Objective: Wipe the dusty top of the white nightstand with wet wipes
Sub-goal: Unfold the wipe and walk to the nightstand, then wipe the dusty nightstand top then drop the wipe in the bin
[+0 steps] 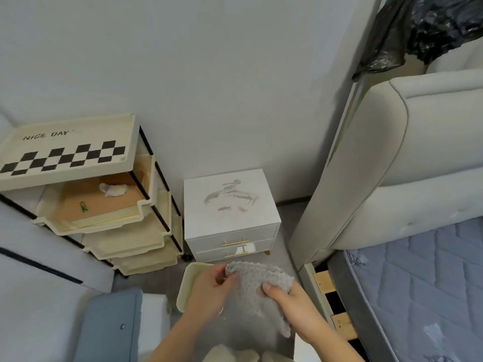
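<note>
Hands come first, low in the frame and close to the person. The left hand [209, 288] pinches the upper left edge of a grey dimpled wet wipe [258, 291], thumb and fingers closed on the fabric. The right hand [287, 301] clamps the wipe's right side, thumb on top and the other fingers hidden underneath. The wipe hangs spread between them, its long axis running from about eleven o'clock down to five o'clock, the lower corner dangling free. Under the left hand lies a cream tray [188, 283] on the floor.

From the fingers the white nightstand [230, 212] lies at roughly twelve o'clock, farther out and well apart from the wipe, with bare grey floor between. The two hands look about equally near to it, so either could carry the wipe forward; the reach is judged to be straight ahead and slightly down onto the top.

The nightstand's top is a pale, roughly square panel with a dull film of dust. Darker smears and streaks break it near the middle and toward the back right, so most of the surface appears unwiped. Two drawers with slim gold handles [235, 242] face the person.

At ten o'clock a cream drawer cart [78, 158] with a checkered top stands just beside the nightstand. At two o'clock a padded headboard [392, 158] rises.
</note>
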